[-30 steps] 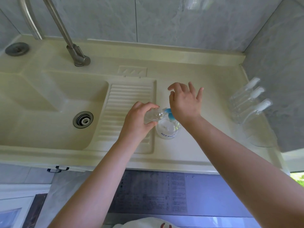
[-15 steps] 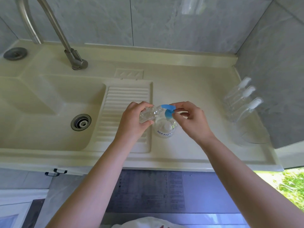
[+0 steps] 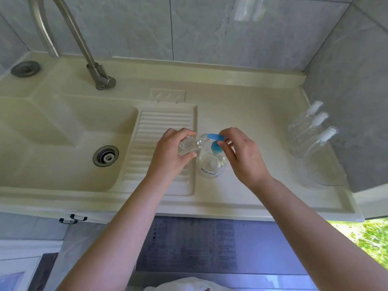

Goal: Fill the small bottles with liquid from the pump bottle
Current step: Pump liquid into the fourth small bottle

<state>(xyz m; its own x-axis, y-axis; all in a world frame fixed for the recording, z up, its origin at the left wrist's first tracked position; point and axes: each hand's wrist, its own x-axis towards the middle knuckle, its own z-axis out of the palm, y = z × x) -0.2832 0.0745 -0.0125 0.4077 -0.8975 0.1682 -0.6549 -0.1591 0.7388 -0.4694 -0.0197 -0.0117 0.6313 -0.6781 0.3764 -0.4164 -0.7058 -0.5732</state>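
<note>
The small bottle (image 3: pixel 190 145) lies tilted in my left hand (image 3: pixel 171 156), its open neck now right at the tip of the blue spout (image 3: pixel 214 137), whereas a second ago my right hand (image 3: pixel 241 153) hovered spread above the pump. That hand has come down and pinches the spout's rear end, so I judge pumping can start. The pump bottle (image 3: pixel 211 164) stands on the counter (image 3: pixel 252 185) between my hands, both wrists bent inward.

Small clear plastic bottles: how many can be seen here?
4. One small clear plastic bottle is tilted in the left hand at the blue pump spout. Three white-capped ones stand by the right wall.
</note>
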